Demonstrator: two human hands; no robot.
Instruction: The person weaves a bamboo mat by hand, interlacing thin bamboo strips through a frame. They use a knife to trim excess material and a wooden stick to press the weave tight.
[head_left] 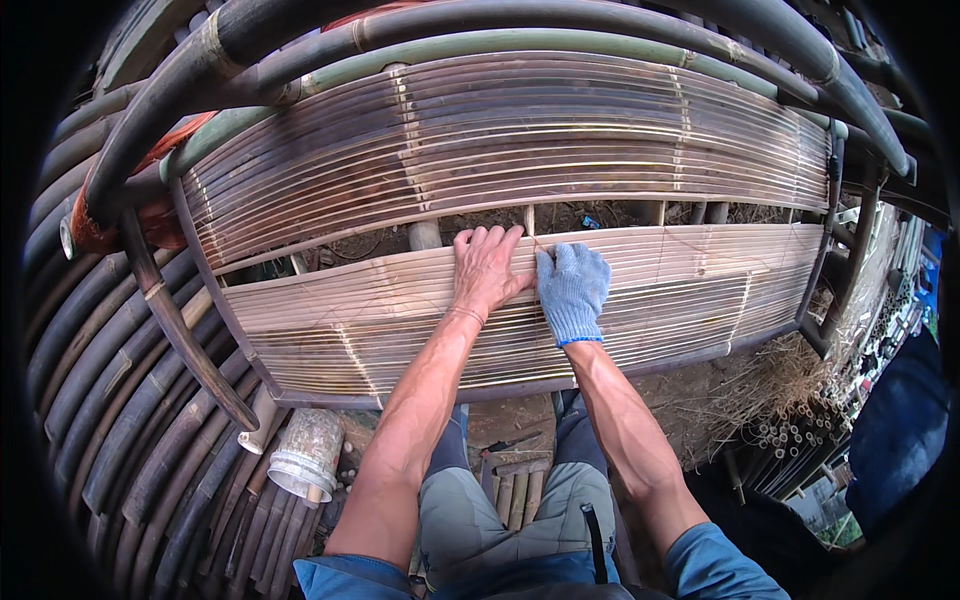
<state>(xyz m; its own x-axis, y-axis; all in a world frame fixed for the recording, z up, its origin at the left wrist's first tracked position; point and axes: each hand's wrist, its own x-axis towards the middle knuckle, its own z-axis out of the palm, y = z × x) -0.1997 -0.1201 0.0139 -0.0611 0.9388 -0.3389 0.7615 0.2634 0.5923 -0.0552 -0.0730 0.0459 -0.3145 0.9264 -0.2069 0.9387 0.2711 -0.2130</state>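
Observation:
A bamboo chair or bench frame stands before me, with a seat panel of pale split-bamboo slats (690, 290) and a darker slatted backrest (520, 140) above it. My bare left hand (487, 268) lies flat on the seat slats near their far edge, fingers spread. Right beside it, my right hand (572, 290) in a blue-grey knit glove presses on the same slats, fingers together and pointing away. Neither hand holds a tool. A thin strip seems to stand between the two hands at the slat edge.
Thick dark bamboo poles (120, 400) lie stacked at the left and arch over the top (500, 20). A clear plastic jar (305, 455) lies on its side by my left knee. Dry grass and cut bamboo ends (790, 420) are at the right.

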